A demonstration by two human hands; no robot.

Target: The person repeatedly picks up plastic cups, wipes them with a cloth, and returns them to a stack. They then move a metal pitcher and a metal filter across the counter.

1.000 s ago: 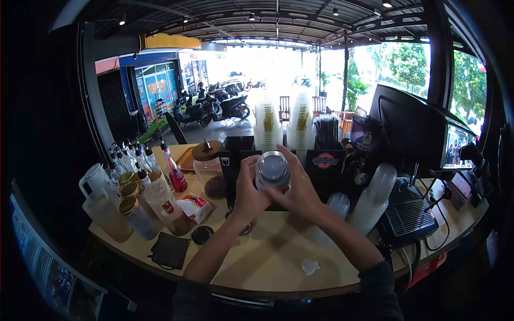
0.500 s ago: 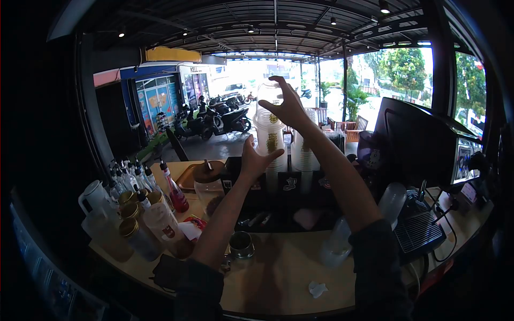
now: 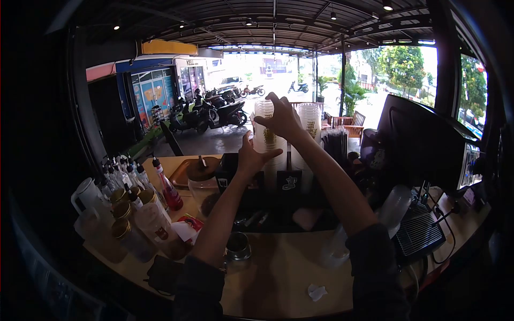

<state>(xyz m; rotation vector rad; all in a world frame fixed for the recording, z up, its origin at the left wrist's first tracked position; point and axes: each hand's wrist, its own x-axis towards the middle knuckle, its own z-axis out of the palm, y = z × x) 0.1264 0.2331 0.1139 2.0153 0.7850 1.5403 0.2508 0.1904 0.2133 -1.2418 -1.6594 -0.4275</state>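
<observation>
A tall stack of clear plastic cups point(image 3: 272, 143) with printed logos stands upright in front of me. My right hand point(image 3: 281, 119) curves round its upper part, thumb on the near side and fingers reaching to the top. Lower down, my left hand point(image 3: 255, 159) wraps the left side, its thumb stretched across the front of the cups. Part of the left fingers is hidden behind the stack. Just to the right stands a second stack of printed cups point(image 3: 309, 134).
Syrup bottles, including a red one point(image 3: 170, 190), crowd the left. A metal cup point(image 3: 238, 246) and crumpled tissue point(image 3: 317, 292) lie on the wooden counter point(image 3: 284, 267). A monitor point(image 3: 423, 142) and black slatted tray point(image 3: 417, 230) stand at right. Parked motorbikes point(image 3: 214, 112) are outside.
My right hand has moved down, and the top of the held cup stack now sits lower. My left hand has stayed at nearly the same height. The view has shifted slightly.
</observation>
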